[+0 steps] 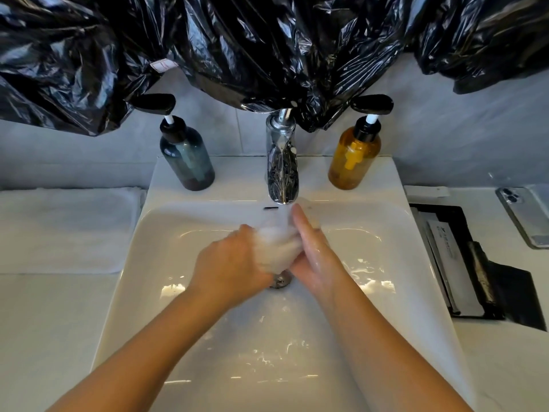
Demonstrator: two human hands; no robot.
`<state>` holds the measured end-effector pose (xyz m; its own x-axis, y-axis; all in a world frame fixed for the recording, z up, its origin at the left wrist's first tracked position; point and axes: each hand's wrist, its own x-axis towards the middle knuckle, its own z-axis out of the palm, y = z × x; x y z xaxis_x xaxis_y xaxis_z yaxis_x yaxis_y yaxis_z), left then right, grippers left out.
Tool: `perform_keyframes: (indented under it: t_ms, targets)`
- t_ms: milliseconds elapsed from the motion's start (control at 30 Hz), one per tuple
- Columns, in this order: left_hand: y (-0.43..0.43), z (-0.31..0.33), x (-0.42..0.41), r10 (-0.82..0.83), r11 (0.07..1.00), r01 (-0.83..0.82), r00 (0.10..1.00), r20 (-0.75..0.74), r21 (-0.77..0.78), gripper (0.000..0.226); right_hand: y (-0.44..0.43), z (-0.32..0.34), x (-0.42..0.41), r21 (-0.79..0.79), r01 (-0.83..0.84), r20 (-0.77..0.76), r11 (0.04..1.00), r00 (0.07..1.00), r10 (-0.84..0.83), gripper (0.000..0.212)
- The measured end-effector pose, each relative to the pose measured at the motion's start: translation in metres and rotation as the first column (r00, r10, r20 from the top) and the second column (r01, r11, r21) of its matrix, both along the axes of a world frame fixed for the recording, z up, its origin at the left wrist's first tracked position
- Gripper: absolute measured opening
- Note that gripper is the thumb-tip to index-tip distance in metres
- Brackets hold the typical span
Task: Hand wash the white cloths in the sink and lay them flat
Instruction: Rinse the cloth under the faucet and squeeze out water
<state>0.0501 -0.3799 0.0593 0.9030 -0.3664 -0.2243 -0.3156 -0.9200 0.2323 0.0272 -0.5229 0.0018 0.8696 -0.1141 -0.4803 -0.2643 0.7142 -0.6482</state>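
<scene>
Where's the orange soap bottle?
In the head view, the orange bottle stands on the back rim of the sink, just right of the tap.

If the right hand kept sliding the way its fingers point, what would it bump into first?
Probably the faucet. The right hand points its straight fingers up toward the spout. Depth is hard to judge, so it might slip under and reach the back wall of the sink instead.

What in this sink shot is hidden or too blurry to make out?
Head view:
white cloth: motion-blurred, bunched between left hand and right hand; count unclear.
drain: mostly behind the hands.
faucet top: under black plastic bags.
packet print in black tray: too small.
</scene>
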Motion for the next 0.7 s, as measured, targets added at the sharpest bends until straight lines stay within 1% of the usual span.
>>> perform_keyframes:
  t_ms: [33, 67, 100, 133, 167, 200, 233, 267, 300, 333, 367, 433, 467, 500, 533, 567, 633, 667, 700]
  targets:
    - [-0.002, -0.001, -0.005, -0.035, 0.999, 0.034, 0.998, 0.043, 0.019, 0.056, 0.001, 0.002, 0.001, 0.031, 0.037, -0.041, 0.999, 0.999, -0.036, 0.074]
    - [-0.002, -0.003, -0.007, -0.056, 0.998, 0.056, 0.998, 0.036, 0.013, 0.055, 0.001, 0.004, 0.002, 0.039, 0.049, -0.067, 0.998, 0.997, -0.046, 0.062]
    - [0.000, -0.004, -0.007, -0.036, 0.998, 0.035, 0.999, -0.020, -0.057, 0.055, -0.001, 0.004, 0.001, 0.024, 0.041, -0.069, 0.999, 0.997, -0.039, 0.045]
    - [0.002, -0.006, -0.006, 0.008, 0.987, -0.031, 0.990, -0.139, -0.161, 0.059, -0.003, 0.002, -0.001, -0.015, 0.036, -0.052, 0.999, 0.998, -0.036, 0.027]
    - [0.005, -0.007, -0.005, 0.042, 0.957, -0.120, 0.958, -0.284, -0.263, 0.066, -0.005, -0.001, -0.002, -0.051, 0.043, -0.041, 0.998, 0.998, -0.045, 0.016]
    - [0.007, -0.011, -0.004, 0.028, 0.917, -0.188, 0.910, -0.413, -0.352, 0.072, -0.004, -0.003, -0.004, -0.073, 0.052, -0.027, 0.996, 0.998, -0.054, 0.017]
    - [0.009, -0.017, -0.001, -0.040, 0.873, -0.200, 0.880, -0.474, -0.446, 0.069, -0.002, -0.001, -0.006, -0.091, 0.067, 0.009, 0.994, 0.998, -0.067, 0.033]
    - [0.010, -0.022, 0.003, -0.130, 0.825, -0.191, 0.852, -0.507, -0.533, 0.059, -0.001, -0.003, -0.005, -0.114, 0.094, 0.060, 0.989, 0.994, -0.088, 0.054]
    - [0.011, -0.027, 0.005, -0.224, 0.764, -0.200, 0.809, -0.544, -0.613, 0.049, 0.000, -0.005, -0.002, -0.138, 0.105, 0.102, 0.985, 0.991, -0.091, 0.068]
    - [0.013, -0.029, 0.007, -0.281, 0.728, -0.236, 0.754, -0.594, -0.644, 0.046, 0.001, -0.005, 0.000, -0.140, 0.105, 0.132, 0.985, 0.987, -0.087, 0.073]
    - [0.015, -0.031, 0.009, -0.312, 0.709, -0.278, 0.700, -0.642, -0.648, 0.046, 0.001, -0.004, 0.002, -0.116, 0.088, 0.144, 0.989, 0.987, -0.071, 0.073]
    - [0.017, -0.033, 0.014, -0.309, 0.727, -0.330, 0.625, -0.717, -0.602, 0.047, -0.002, -0.005, 0.006, -0.052, 0.048, 0.130, 0.997, 0.991, -0.041, 0.072]
    - [0.017, -0.033, 0.017, -0.301, 0.744, -0.338, 0.599, -0.742, -0.576, 0.049, -0.004, -0.008, 0.008, -0.039, 0.025, 0.127, 0.999, 0.992, -0.020, 0.082]
    - [0.017, -0.034, 0.019, -0.299, 0.759, -0.338, 0.578, -0.759, -0.557, 0.048, -0.007, -0.010, 0.008, -0.029, -0.011, 0.134, 1.000, 0.991, 0.014, 0.098]
    - [0.015, -0.031, 0.019, -0.303, 0.782, -0.313, 0.565, -0.767, -0.540, 0.042, -0.008, -0.009, 0.006, -0.015, -0.055, 0.152, 0.998, 0.987, 0.057, 0.108]
    - [0.011, -0.028, 0.019, -0.317, 0.802, -0.271, 0.563, -0.763, -0.533, 0.035, -0.011, -0.009, 0.005, 0.000, -0.086, 0.177, 0.996, 0.981, 0.085, 0.107]
    - [0.004, -0.019, 0.018, -0.332, 0.822, -0.214, 0.571, -0.750, -0.527, 0.032, -0.017, -0.006, 0.004, 0.007, -0.127, 0.225, 0.992, 0.967, 0.122, 0.091]
    - [0.002, -0.015, 0.017, -0.314, 0.839, -0.198, 0.584, -0.749, -0.506, 0.025, -0.020, -0.003, 0.003, -0.001, -0.132, 0.224, 0.991, 0.966, 0.129, 0.090]
    - [-0.001, -0.011, 0.016, -0.281, 0.861, -0.170, 0.627, -0.727, -0.480, 0.013, -0.023, -0.005, 0.003, 0.007, -0.108, 0.205, 0.994, 0.973, 0.105, 0.097]
